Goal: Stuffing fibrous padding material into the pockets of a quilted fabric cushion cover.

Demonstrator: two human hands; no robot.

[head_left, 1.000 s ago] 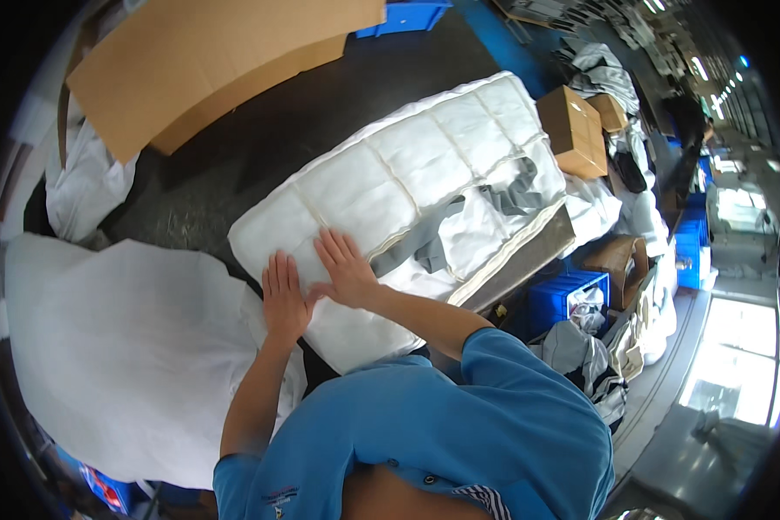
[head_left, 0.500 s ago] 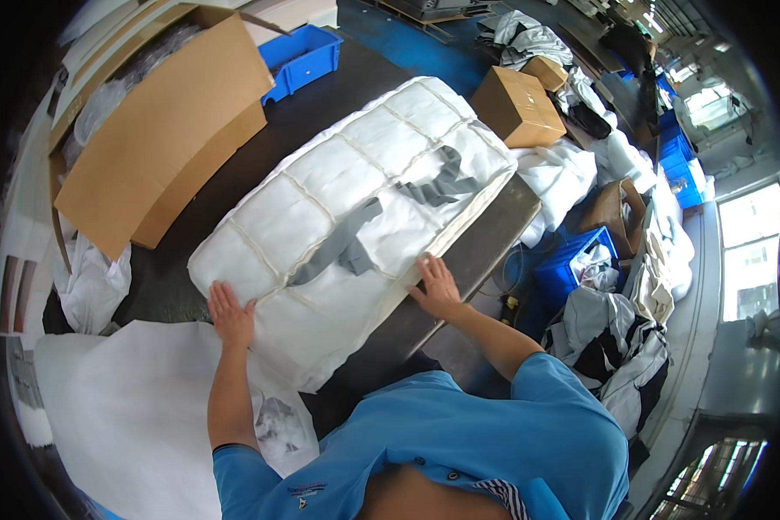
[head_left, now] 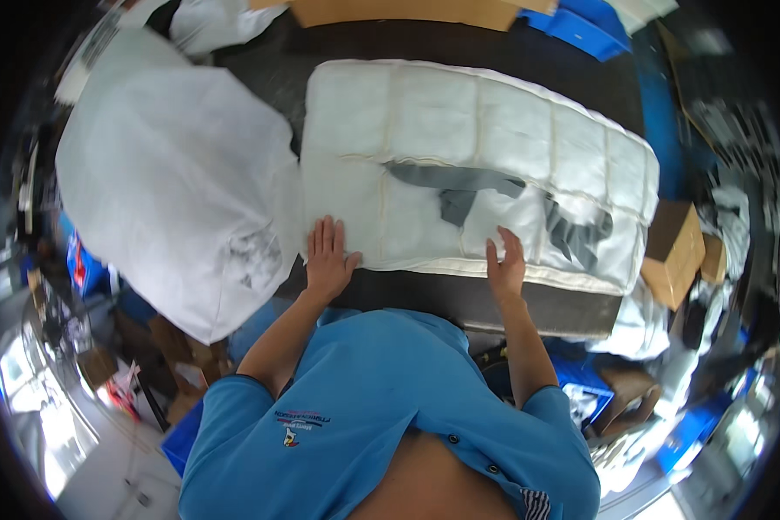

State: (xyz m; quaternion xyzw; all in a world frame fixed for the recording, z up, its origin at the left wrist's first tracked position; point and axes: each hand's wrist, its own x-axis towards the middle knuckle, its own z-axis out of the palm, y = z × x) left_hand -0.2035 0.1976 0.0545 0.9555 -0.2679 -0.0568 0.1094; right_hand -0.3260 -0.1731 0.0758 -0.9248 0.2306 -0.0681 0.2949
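Observation:
A long white quilted pad (head_left: 433, 108) with stitched squares lies lengthwise across the dark table. Two grey fabric strips, a long strap (head_left: 459, 178) and a crumpled strap (head_left: 591, 236), rest on top of it. At the pad's near left corner my left hand (head_left: 328, 260) lies flat, fingers stretched out. My right hand (head_left: 507, 264) is over the near edge, right of the middle, its fingers apart and holding nothing; whether it presses on the fabric I cannot tell. Beside the pad's left end spreads a big white fabric sheet (head_left: 173, 147), close to my left hand.
The dark table (head_left: 537, 314) shows along the pad's near side. Beyond it stand a cardboard box (head_left: 407, 12) and a blue bin (head_left: 585, 30). Another cardboard box (head_left: 672, 251) is off the right end. A blue crate (head_left: 585, 386) stands below the table's right edge.
The view has turned, so the pad now runs nearly straight across. My left hand has shifted along the left end to the near corner. My right hand stays by the near edge.

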